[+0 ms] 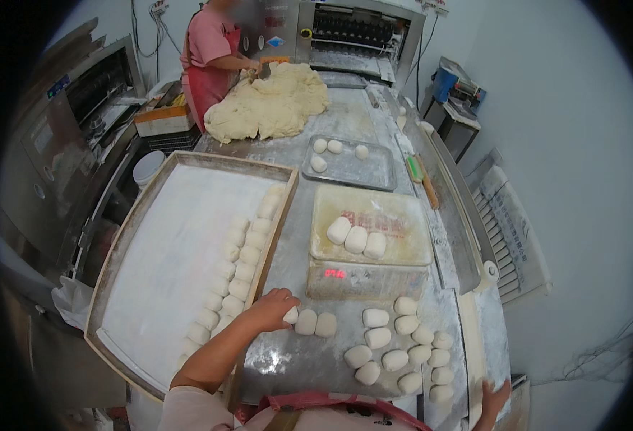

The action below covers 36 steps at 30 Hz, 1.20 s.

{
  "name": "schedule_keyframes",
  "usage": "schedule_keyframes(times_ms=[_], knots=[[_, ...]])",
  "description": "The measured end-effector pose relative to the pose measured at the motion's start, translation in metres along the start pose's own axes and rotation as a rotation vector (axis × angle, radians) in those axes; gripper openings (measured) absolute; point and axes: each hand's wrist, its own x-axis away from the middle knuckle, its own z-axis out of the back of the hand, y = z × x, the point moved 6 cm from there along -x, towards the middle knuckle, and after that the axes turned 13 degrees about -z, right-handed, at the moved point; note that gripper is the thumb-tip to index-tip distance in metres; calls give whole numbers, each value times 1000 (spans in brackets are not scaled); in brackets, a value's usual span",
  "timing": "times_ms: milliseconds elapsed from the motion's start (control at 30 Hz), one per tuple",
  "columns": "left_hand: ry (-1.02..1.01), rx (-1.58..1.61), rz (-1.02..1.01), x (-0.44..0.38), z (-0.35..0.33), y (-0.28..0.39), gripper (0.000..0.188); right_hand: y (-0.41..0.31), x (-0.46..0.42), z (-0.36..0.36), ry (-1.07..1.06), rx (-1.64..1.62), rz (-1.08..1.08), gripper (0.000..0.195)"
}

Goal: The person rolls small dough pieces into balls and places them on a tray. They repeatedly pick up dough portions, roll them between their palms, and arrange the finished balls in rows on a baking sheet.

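Observation:
My left hand [271, 310] is curled over a white dough piece [291, 315] at the left end of a short row on the floured metal table [289, 358]. Two more dough pieces [315, 322] lie beside it. Near the table's right edge is my right hand [495, 398], fingers apart, with no dough seen in it. Many dough pieces [395, 360] lie loose between the hands. Three larger ones [356, 238] rest on the yellowish plate of a digital scale [367, 280]. To the left, a wooden tray [287, 207] with a white lining holds dough pieces along its right side.
Beyond the scale stands a metal tray [349, 175] with several dough pieces. A large dough mass [273, 102] lies at the far end, where a co-worker [211, 54] holds a scraper. A green-handled tool [414, 169] and a wooden rolling pin [429, 186] lie at the right.

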Motion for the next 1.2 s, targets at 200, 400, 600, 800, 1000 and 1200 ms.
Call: schedule_keyframes(times_ms=[200, 400, 600, 800, 1000, 1200], knots=[[49, 177, -197, -96, 84, 22, 64, 105, 11, -48, -176, 641, 608, 71], [907, -264, 19, -163, 173, 7, 80, -43, 17, -4, -561, 243, -141, 78], [30, -277, -61, -208, 104, 59, 93, -84, -16, -39, -361, 70, 52, 80], [88, -303, 23, -223, 89, 41, 82, -200, -28, -24, -230, -175, 321, 73], [138, -250, 17, -220, 84, 22, 66, -244, -47, -67, -480, -33, 305, 61], [443, 129, -287, -222, 99, -19, 54, -270, -89, -80, -952, -450, 288, 43]])
